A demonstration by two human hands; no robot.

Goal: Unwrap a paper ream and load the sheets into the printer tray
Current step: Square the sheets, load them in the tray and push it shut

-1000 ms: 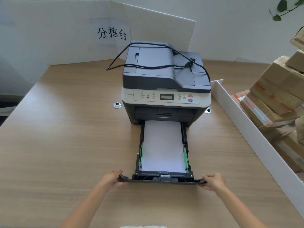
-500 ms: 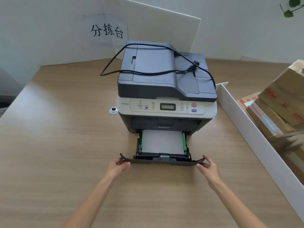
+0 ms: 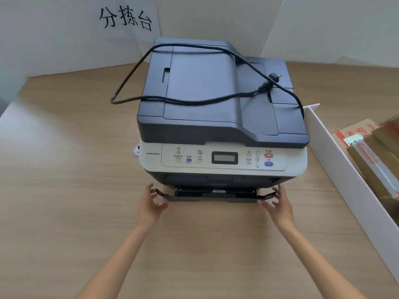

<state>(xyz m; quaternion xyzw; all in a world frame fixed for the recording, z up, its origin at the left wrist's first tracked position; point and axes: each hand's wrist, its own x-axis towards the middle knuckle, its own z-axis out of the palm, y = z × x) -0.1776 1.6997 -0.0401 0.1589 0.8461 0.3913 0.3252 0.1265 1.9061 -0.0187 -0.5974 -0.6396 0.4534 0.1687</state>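
I'm at a sorting station in what looks like an office or mailroom. A paper sign (image 3: 126,18) with "分拣台" in bold black characters hangs on the white wall behind my wood-grain desk (image 3: 64,180). A multifunction laser printer (image 3: 222,117) stands toward the desk's back edge, its unplugged power cord (image 3: 194,101) draped over the lid. White corrugated partition boards (image 3: 349,175) fence off the desk's right edge, and beyond them lie taped cardboard parcels (image 3: 375,152) stacked in a heap.
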